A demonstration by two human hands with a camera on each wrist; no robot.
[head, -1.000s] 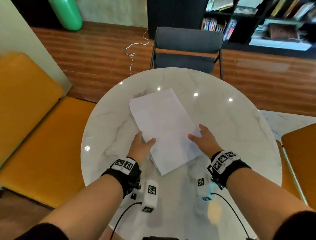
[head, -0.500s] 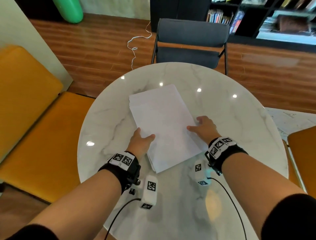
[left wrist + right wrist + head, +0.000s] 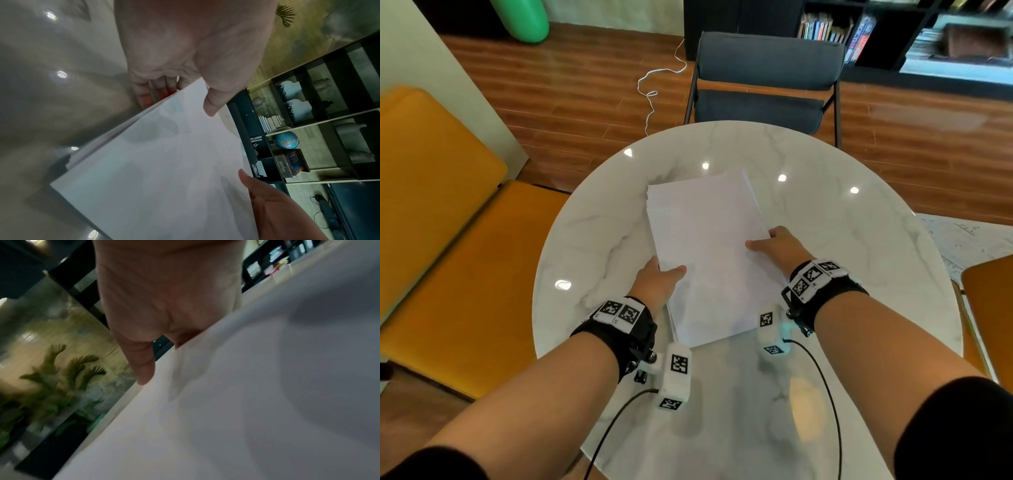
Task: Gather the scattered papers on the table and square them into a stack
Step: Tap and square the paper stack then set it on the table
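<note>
A stack of white papers (image 3: pixel 709 253) lies in the middle of the round marble table (image 3: pixel 859 260), its far-left corner sheets slightly fanned. My left hand (image 3: pixel 662 279) pinches the stack's near-left edge, with the thumb (image 3: pixel 211 104) on top and the fingers (image 3: pixel 156 91) underneath. That edge of the papers (image 3: pixel 164 170) is raised a little off the table. My right hand (image 3: pixel 770 243) grips the right edge, with the thumb (image 3: pixel 144 369) on the top sheet (image 3: pixel 246 402) and the fingers hidden beneath.
A dark grey chair (image 3: pixel 763 85) stands at the table's far side. Yellow bench cushions (image 3: pixel 448 240) run along the left, and an orange seat (image 3: pixel 993 308) is at the right edge. Black bookshelves (image 3: pixel 893 34) line the back wall. A white cable (image 3: pixel 654 89) lies on the wooden floor.
My right hand went from lying flat on the stack's near-right part to gripping its right edge farther up. The left hand keeps its pinch on the left edge.
</note>
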